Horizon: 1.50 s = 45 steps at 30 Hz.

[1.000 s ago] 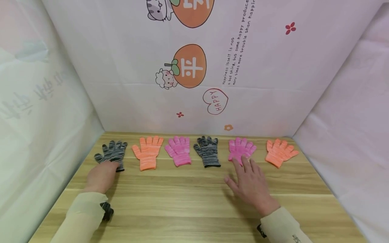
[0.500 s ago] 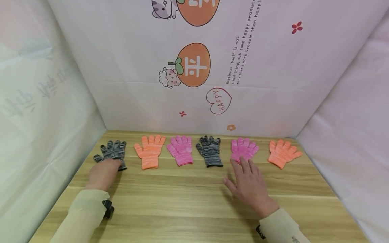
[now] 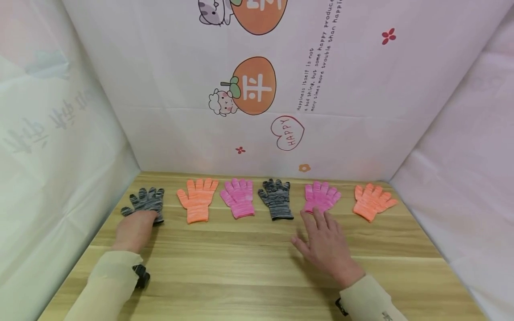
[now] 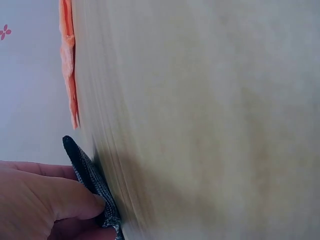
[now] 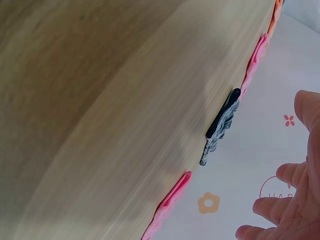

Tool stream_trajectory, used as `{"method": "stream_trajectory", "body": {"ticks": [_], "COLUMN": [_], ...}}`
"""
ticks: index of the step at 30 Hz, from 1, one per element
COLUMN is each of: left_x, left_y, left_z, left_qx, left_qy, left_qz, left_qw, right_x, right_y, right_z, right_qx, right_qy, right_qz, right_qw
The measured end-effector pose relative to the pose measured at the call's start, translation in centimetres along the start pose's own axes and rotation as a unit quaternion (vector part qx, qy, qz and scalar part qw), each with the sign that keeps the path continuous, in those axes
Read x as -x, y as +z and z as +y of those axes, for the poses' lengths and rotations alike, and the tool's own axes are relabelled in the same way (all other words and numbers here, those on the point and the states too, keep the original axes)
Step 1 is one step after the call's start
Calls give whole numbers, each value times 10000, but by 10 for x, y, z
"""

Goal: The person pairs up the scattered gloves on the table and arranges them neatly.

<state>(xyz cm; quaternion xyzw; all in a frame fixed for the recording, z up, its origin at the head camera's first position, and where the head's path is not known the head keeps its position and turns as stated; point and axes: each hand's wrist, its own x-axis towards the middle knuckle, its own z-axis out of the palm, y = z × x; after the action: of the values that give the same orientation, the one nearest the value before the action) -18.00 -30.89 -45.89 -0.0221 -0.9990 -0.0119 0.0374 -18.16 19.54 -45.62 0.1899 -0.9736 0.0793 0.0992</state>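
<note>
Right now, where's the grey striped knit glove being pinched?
In the head view, that grey glove, pinched by the left hand, is leftmost in the row, beside an orange knit glove.

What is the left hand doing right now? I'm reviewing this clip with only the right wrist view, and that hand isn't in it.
Observer: The left hand is pinching the gray-black glove at the left end of the row.
Operator: Thanks. A pink glove runs off my bottom edge. What lies beyond it, to the person's right?
Observer: In the head view, an orange glove lies there, at the right end of the row.
Operator: Anything on the left wrist?
Observer: Yes, a black object shows by the sleeve; I can't tell exactly what it is.
</note>
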Motion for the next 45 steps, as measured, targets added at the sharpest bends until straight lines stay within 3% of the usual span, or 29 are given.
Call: {"method": "stream_trajectory", "body": {"ticks": [14, 27, 45], "left_x": [6, 13, 35], "left_y": [-6, -21, -52], "left_z": [-2, 9, 49], "left_qx": [298, 732, 880], "left_qy": [-68, -219, -135], "left_qz": [393, 533, 1329], "left_qw": [9988, 9957, 9871], "right_x": [0, 2, 4], "right_y": [1, 0, 1], "right_z": [-6, -11, -16], "right_qx": [-47, 30, 5], "right_qy": [29, -99, -215], "right_qz": [-56, 65, 18], "right_qw": [10000, 9999, 9998]}}
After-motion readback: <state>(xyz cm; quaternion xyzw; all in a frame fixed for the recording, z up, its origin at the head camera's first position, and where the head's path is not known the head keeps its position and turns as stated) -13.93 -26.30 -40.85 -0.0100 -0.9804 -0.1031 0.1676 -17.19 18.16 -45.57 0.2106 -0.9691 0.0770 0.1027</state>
